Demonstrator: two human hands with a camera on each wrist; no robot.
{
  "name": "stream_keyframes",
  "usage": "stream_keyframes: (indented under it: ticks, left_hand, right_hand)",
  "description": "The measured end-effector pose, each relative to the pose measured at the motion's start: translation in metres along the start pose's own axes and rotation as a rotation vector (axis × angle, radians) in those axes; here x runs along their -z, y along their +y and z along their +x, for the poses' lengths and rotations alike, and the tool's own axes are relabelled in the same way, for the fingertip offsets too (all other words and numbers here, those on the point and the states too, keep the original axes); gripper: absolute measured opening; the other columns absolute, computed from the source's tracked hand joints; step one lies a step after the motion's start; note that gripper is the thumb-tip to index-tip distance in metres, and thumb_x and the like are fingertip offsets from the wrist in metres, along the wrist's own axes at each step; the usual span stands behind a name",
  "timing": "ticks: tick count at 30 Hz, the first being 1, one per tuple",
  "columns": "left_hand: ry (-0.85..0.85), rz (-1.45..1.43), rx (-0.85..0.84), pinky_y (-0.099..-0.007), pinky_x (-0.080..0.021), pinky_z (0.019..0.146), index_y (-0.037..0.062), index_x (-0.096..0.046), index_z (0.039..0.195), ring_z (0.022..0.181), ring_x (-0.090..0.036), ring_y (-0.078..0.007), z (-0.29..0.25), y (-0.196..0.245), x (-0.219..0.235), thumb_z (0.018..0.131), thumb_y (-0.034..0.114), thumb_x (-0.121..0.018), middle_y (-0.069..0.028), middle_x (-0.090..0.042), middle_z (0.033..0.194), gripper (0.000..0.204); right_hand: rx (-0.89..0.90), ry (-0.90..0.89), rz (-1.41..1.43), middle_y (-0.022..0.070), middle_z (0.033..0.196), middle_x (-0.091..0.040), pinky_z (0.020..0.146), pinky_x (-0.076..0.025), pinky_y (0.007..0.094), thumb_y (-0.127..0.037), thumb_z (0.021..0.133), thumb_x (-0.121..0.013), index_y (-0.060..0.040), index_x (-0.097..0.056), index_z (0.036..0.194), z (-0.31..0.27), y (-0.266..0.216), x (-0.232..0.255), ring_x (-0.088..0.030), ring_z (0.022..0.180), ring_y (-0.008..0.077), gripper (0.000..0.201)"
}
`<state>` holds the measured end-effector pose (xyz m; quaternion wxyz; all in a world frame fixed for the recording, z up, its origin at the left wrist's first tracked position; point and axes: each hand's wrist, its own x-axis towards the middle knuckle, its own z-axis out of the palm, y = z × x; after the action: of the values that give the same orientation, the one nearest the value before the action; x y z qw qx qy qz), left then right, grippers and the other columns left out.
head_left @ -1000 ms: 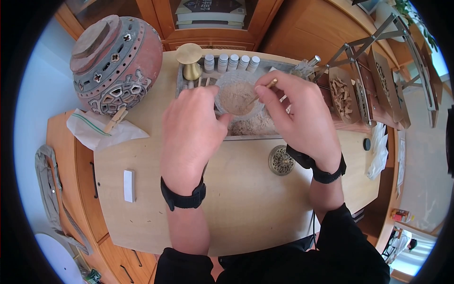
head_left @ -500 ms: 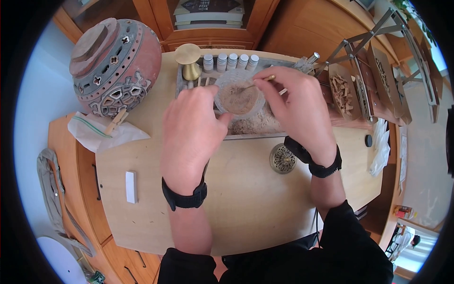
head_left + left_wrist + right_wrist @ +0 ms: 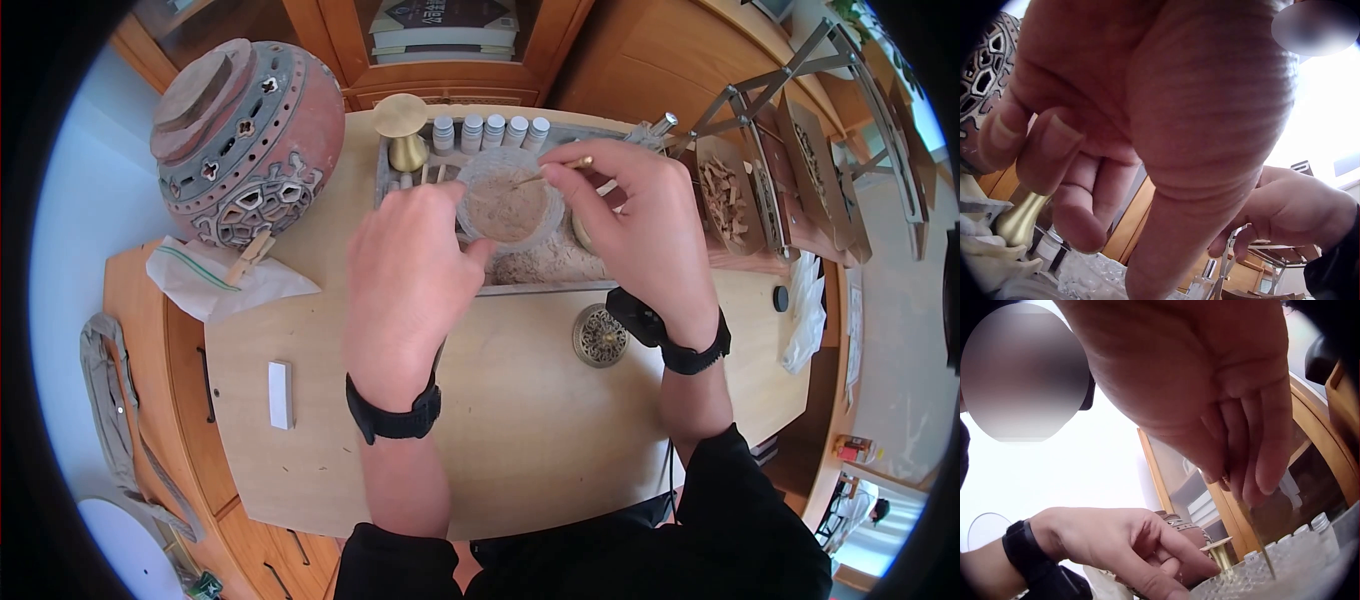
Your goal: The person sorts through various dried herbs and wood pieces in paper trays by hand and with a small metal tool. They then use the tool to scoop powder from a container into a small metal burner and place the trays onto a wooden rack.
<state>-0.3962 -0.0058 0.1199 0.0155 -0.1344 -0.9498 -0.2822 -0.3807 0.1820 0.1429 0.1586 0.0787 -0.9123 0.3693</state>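
A clear textured bowl (image 3: 553, 215) of brownish powder (image 3: 505, 210) sits over the grey tray's middle. My left hand (image 3: 410, 270) holds its left side, index finger and thumb spread along the rim. In the left wrist view the left hand's other fingers (image 3: 1047, 147) curl loosely beside the bowl. My right hand (image 3: 645, 230) pinches a thin brass stick (image 3: 575, 164) above the bowl's right rim. The stick slants down to the left, its lower end in the powder; in the right wrist view the brass stick (image 3: 1264, 550) points down into the bowl.
Several white-capped bottles (image 3: 494, 132) and a brass flared vessel (image 3: 405, 150) stand along the tray's (image 3: 545, 289) back. Loose powder lies in front of the bowl. A pierced brass lid (image 3: 600, 336), a white block (image 3: 281, 395) and a large openwork pot (image 3: 255, 150) are nearby. Wood-chip trays (image 3: 725, 195) stand right.
The right hand has shifted slightly up and tilted the brass stick flatter, its lower end moving from the bowl's right side toward the back middle. The left hand stays at the rim.
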Motion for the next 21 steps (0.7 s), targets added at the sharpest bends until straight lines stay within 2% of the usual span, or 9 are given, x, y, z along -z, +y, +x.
stream_keyframes:
  ticks: [3,7,10,13,16,19,21]
  left_hand:
    - [-0.003,-0.013,-0.011,-0.0428,-0.051,0.068,0.0004,-0.073,0.116,0.07,-0.067,-0.0339,-0.0003,-0.0001,-0.0006,0.072,0.015,-0.083,-0.0174,-0.066,0.072,0.047]
    - [0.009,-0.002,-0.012,-0.0428,-0.051,0.068,0.0,-0.073,0.115,0.07,-0.067,-0.0341,-0.0005,-0.0006,-0.0013,0.072,0.015,-0.083,-0.0175,-0.067,0.072,0.047]
    - [0.003,-0.01,-0.005,-0.0427,-0.051,0.068,0.0002,-0.073,0.115,0.071,-0.067,-0.0339,0.0002,-0.001,-0.0014,0.072,0.015,-0.084,-0.0173,-0.067,0.072,0.047]
    - [-0.002,-0.008,-0.002,-0.0427,-0.051,0.069,0.0006,-0.073,0.115,0.071,-0.067,-0.0336,-0.0002,-0.0002,0.0001,0.072,0.015,-0.084,-0.0169,-0.067,0.072,0.047]
    - [0.002,-0.003,-0.006,-0.0427,-0.051,0.068,0.0008,-0.073,0.115,0.071,-0.067,-0.0335,-0.0007,0.0003,-0.0011,0.073,0.014,-0.083,-0.0166,-0.066,0.071,0.046]
    - [0.008,0.003,-0.006,-0.0428,-0.051,0.068,0.0008,-0.073,0.116,0.071,-0.067,-0.0335,-0.0008,0.0,-0.0012,0.073,0.014,-0.083,-0.0165,-0.066,0.071,0.046]
    - [0.008,0.002,-0.004,-0.0428,-0.051,0.068,0.0008,-0.073,0.116,0.07,-0.067,-0.0335,-0.0006,-0.0004,-0.0007,0.073,0.014,-0.083,-0.0165,-0.066,0.071,0.046]
  right_hand:
    - [0.069,-0.069,0.104,0.012,0.085,-0.074,0.059,-0.051,0.0276,-0.01,0.09,-0.072,-0.0025,-0.076,0.101,-0.0016,0.0069,-0.0071,-0.066,0.066,0.0163,0.013]
    - [0.072,-0.087,0.008,0.0102,0.08,-0.073,0.058,-0.049,0.0273,-0.01,0.09,-0.073,-0.0028,-0.076,0.101,-0.0027,0.0036,-0.0051,-0.065,0.064,0.0146,0.013]
    - [0.003,0.009,-0.073,0.0096,0.077,-0.072,0.058,-0.049,0.0274,-0.01,0.09,-0.073,-0.0025,-0.076,0.101,-0.003,0.0011,-0.0002,-0.064,0.062,0.0149,0.013]
    - [-0.027,0.039,-0.052,0.0107,0.076,-0.072,0.058,-0.049,0.0275,-0.01,0.09,-0.073,-0.0014,-0.076,0.1,-0.0026,0.0001,-0.0002,-0.063,0.062,0.0147,0.013]
    - [0.035,-0.042,0.107,0.0109,0.075,-0.071,0.057,-0.048,0.0272,-0.01,0.091,-0.072,-0.0008,-0.076,0.1,-0.0023,0.0049,-0.006,-0.063,0.062,0.0137,0.014]
    - [0.071,-0.084,0.016,0.0106,0.074,-0.071,0.057,-0.047,0.0262,-0.01,0.091,-0.072,-0.0007,-0.076,0.101,-0.0007,0.0075,-0.0049,-0.061,0.062,0.0123,0.014]
    - [-0.019,-0.016,-0.047,0.0084,0.073,-0.071,0.057,-0.046,0.0255,-0.012,0.092,-0.072,-0.0006,-0.076,0.102,0.0005,0.0081,0.0007,-0.059,0.062,0.0108,0.016]
